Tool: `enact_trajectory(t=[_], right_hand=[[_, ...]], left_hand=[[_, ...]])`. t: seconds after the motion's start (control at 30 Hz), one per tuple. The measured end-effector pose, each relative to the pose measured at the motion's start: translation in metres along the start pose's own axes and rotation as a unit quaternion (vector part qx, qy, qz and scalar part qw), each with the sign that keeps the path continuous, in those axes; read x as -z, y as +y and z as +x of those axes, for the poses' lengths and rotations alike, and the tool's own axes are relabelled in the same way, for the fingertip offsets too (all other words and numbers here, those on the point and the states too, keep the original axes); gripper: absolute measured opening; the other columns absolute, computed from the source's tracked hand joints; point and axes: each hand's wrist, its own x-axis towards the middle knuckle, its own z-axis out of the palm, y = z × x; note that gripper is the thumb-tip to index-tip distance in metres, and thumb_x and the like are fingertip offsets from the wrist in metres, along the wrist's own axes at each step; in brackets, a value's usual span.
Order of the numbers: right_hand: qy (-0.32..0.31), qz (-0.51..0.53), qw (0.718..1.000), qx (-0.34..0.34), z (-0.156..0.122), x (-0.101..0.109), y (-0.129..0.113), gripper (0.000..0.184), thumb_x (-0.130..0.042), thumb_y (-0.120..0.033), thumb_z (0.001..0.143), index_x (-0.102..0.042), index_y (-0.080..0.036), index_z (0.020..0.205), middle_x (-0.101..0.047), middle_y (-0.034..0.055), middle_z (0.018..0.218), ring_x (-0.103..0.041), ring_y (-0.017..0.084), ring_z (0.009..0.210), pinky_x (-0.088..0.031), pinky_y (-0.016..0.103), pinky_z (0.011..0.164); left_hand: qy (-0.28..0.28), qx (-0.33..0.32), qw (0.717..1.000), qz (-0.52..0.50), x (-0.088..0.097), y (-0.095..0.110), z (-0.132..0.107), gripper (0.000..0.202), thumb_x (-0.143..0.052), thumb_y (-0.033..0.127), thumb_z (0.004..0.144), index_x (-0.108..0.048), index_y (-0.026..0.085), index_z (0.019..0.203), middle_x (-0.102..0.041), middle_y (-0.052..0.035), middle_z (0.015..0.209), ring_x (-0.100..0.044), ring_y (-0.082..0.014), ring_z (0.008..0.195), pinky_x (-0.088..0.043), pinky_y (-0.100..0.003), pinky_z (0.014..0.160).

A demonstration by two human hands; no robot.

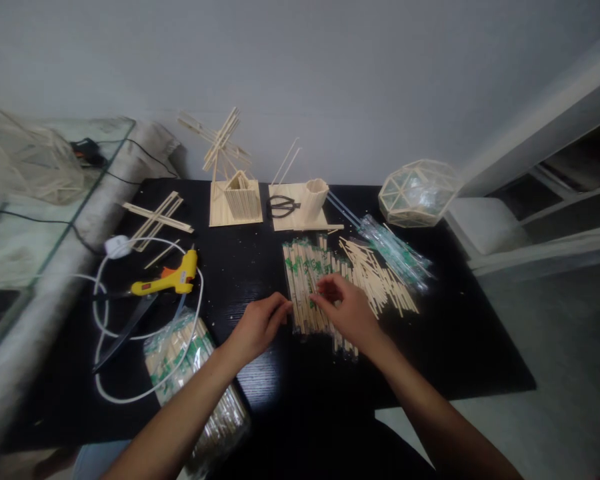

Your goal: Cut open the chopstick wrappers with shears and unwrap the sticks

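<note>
The right hand (350, 310) hides part of the wrapped sticks (300, 287), their print unreadable; the left forearm (180, 417) partly covers the pack (225, 417).

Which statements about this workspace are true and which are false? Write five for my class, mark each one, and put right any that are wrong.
1. The glue gun is yellow. True.
2. The left hand is gripping the glue gun. False: the left hand is beside the wrapped sticks, apart from the glue gun.
3. The right hand is at the wrapped sticks. True.
4. The loose sticks lie left of the wrapped sticks. False: the loose sticks lie to their right.
5. The white cable loops on the left side of the black table. True.
</note>
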Motion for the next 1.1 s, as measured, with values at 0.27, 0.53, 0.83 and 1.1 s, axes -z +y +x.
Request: enact_trajectory(t=[0.27,0.53,0.83,1.1], right_hand=[[-0.036,0.28,0.954,-0.097,-0.019,-0.044,-0.006,0.039,-0.092,-0.048,0.068,-0.063,-0.025,0.083,-0.073,0.0004,0.083,-0.073,0.02,0.081,-0.062,0.037,0.084],[-0.04,0.305,0.943,-0.123,-0.012,-0.044,0.001,0.046,-0.096,-0.05,0.061,-0.064,-0.024,0.081,-0.071,-0.0007,0.079,-0.073,0.019,0.076,-0.063,0.036,0.082],[-0.058,0.312,0.941,-0.116,-0.013,-0.042,-0.004,0.043,-0.095,-0.047,0.066,-0.064,-0.023,0.084,-0.068,-0.0031,0.075,-0.069,0.015,0.069,-0.06,0.031,0.073],[-0.181,0.381,0.904,-0.073,-0.015,-0.031,-0.01,0.027,-0.084,-0.044,0.084,-0.068,-0.023,0.091,-0.066,-0.0054,0.067,-0.061,0.011,0.059,-0.054,0.028,0.064]], left_hand=[[0.033,-0.047,0.998,0.026,-0.002,-0.002,-0.003,0.029,-0.047,0.033,0.104,-0.063,0.019,0.085,-0.065,0.0003,0.075,-0.06,-0.0129,0.068,-0.044,-0.024,0.067],[0.033,-0.062,0.996,0.05,-0.003,-0.006,-0.004,0.026,-0.048,0.03,0.104,-0.063,0.019,0.086,-0.067,-0.0003,0.077,-0.062,-0.0132,0.069,-0.044,-0.024,0.067],[0.006,-0.049,0.998,0.038,-0.003,-0.005,-0.004,0.033,-0.045,0.035,0.107,-0.066,0.018,0.086,-0.067,-0.0016,0.078,-0.061,-0.0137,0.07,-0.043,-0.026,0.069],[-0.109,-0.035,0.987,-0.116,0.007,0.007,-0.002,0.05,-0.04,0.048,0.108,-0.07,0.016,0.085,-0.065,0.0002,0.074,-0.057,-0.0125,0.067,-0.041,-0.024,0.067]])
